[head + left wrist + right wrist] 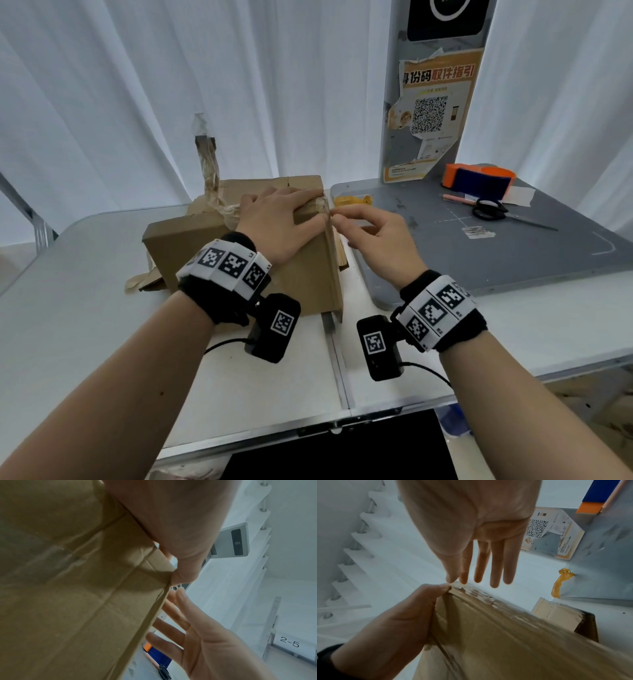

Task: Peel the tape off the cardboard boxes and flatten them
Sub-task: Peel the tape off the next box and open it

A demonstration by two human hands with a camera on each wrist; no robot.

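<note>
Soft, even daylight filters through white curtains (120, 102) across the top of the head view, leaving the pale table (68, 308) bright and shadows faint; a thin shadow sits under the cardboard box (212, 253) near frame center. Straight lines bow toward the edges of this wide-angle frame, and the forearms swell at the bottom corners. Both wrist views are dimmer and cooler. In the left wrist view the box face (68, 601) fills the left half in soft blur, a finger's shadow crossing its middle. In the right wrist view the backlit right hand (471, 527) glows at its edges, and the lower right smears.
</note>
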